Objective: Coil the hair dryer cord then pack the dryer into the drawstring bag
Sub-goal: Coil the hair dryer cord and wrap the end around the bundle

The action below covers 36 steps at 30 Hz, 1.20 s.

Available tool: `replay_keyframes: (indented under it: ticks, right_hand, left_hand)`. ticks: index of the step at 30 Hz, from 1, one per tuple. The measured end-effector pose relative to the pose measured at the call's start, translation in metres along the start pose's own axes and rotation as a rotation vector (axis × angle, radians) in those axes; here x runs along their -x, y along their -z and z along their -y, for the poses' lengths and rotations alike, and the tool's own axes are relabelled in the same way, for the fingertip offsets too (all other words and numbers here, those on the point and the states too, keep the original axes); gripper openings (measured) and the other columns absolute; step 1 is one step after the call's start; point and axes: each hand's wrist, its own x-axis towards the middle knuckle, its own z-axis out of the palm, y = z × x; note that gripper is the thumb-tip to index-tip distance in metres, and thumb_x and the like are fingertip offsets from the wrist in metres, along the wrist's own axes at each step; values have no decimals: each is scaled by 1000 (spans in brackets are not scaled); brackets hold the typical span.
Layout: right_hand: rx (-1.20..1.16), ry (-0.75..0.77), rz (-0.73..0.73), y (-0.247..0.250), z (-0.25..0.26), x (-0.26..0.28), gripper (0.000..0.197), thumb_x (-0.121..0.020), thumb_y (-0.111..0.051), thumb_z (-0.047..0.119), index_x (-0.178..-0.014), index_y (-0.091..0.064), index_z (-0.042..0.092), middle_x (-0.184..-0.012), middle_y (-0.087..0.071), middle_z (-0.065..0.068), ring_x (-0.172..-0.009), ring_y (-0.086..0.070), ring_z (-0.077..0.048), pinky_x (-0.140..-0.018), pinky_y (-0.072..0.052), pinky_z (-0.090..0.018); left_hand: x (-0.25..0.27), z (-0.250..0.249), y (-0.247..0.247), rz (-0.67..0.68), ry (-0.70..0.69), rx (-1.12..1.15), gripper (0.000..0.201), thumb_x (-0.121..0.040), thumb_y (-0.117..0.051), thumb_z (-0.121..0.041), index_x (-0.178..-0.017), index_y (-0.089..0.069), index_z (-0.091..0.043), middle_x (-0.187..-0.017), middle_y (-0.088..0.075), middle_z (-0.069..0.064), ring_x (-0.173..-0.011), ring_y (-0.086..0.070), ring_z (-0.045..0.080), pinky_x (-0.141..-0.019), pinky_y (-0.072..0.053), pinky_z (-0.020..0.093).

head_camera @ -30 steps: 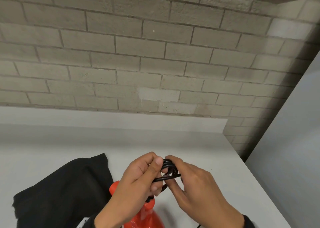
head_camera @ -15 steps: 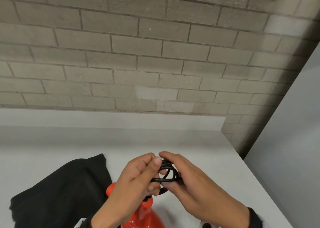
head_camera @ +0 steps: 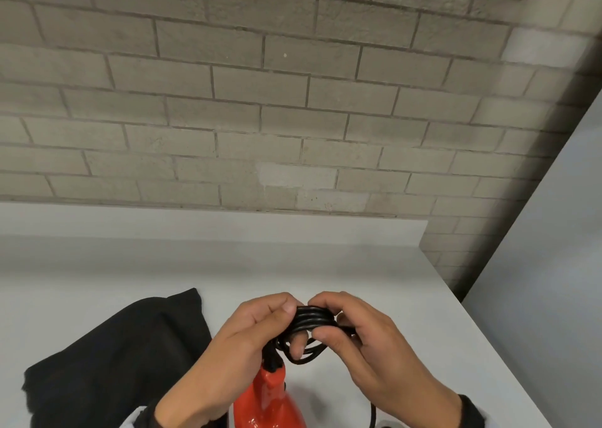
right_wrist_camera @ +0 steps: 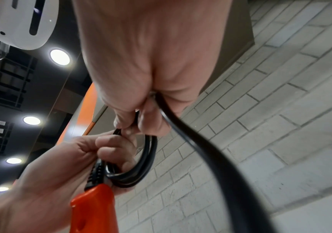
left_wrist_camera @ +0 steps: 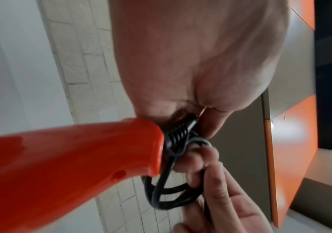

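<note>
The red hair dryer (head_camera: 268, 398) hangs handle-up below my hands, its body cut off by the bottom edge. Its black cord (head_camera: 312, 321) is wound in several small loops held between both hands above the table. My left hand (head_camera: 250, 336) grips the loops beside the ribbed strain relief (left_wrist_camera: 178, 134) at the handle end (left_wrist_camera: 101, 151). My right hand (head_camera: 351, 330) pinches the far side of the coil, and loose cord (right_wrist_camera: 211, 151) trails down from its palm. The black drawstring bag (head_camera: 120, 359) lies flat on the table to the left.
The white table (head_camera: 325, 264) ends at a right edge (head_camera: 482, 333) close to my right hand. A grey brick wall (head_camera: 260, 101) rises behind it. A pale panel (head_camera: 553, 264) stands at the right.
The coil has gained a loop and looks tighter. My right hand has closed further over its top, and both hands sit slightly lower in the view.
</note>
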Motion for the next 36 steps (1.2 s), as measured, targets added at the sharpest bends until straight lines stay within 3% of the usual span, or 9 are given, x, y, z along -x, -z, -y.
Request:
replay_keyframes:
  ticks: [3,5,8,12,17,20,23,29,36]
  right_hand:
    - [-44,-27,-13,-3,-2,1,22,-96,-55,23,-108,-54,42,-98,-62,16,-78,-59,-14,-67,-42,-12]
    - [-77,-51,-29,-3,-3,1,23,-95,-56,21,-106,-55,40,-92,-62,16,-68,-55,-11,-63,-37,-8]
    - [-111,-70,-42,-4,-4,2,20,-95,-57,20,-106,-57,37,-89,-62,15,-64,-52,-8,-62,-35,-7]
    - [-141,-80,-38,-3,-4,3,16,-94,-55,32,-109,-57,38,-96,-64,10,-68,-56,-14,-65,-39,-12]
    - [-131,-74,-12,1,-3,5,16,-94,-57,30,-107,-57,38,-91,-62,13,-62,-49,-10,-61,-36,-11]
    - [-77,-56,-26,4,-2,6,18,-91,-60,33,-107,-57,41,-92,-59,19,-57,-47,-6,-59,-35,-7]
    - [7,-61,-44,14,2,7,31,-84,-64,45,-112,-53,46,-107,-57,15,-58,-47,-7,-57,-38,-8]
    - [239,80,-63,44,8,5,8,-91,-62,22,-94,-65,30,-82,-60,14,-68,-55,-6,-61,-45,-16]
    - [260,172,-249,30,9,-12,10,-89,-64,7,-94,-70,13,-88,-64,5,-81,-58,-1,-72,-41,-8]
  left_hand:
    - [4,-1,4,21,27,13,37,-92,-48,-36,-89,-67,-4,-69,-60,13,-74,-52,22,-71,-37,32]
    - [9,2,3,-24,17,4,35,-92,-48,-39,-101,-68,-12,-72,-63,12,-74,-53,21,-67,-40,27]
    - [17,13,-4,-115,-42,-193,43,-82,-53,-57,-119,-56,-36,-79,-66,1,-78,-58,13,-71,-44,19]
    - [21,24,-15,-186,-187,-446,39,-85,-46,-52,-124,-41,-51,-85,-63,-16,-78,-60,8,-74,-45,14]
    - [16,29,-21,-244,-287,-597,23,-91,-41,-43,-112,-49,-47,-84,-58,-30,-75,-57,-2,-66,-40,4]
    - [15,29,-25,-288,-320,-671,20,-93,-40,-41,-109,-50,-46,-85,-56,-30,-77,-57,-2,-66,-39,5]
    - [13,30,-28,-327,-336,-710,19,-94,-39,-42,-108,-51,-46,-92,-59,-23,-80,-59,2,-69,-42,10]
    - [12,32,-29,-342,-344,-755,18,-94,-39,-41,-105,-53,-43,-93,-60,-17,-85,-60,8,-72,-44,15]
    - [12,32,-33,-260,-328,-710,16,-92,-39,-44,-104,-50,-46,-91,-57,-21,-83,-56,6,-69,-40,8]
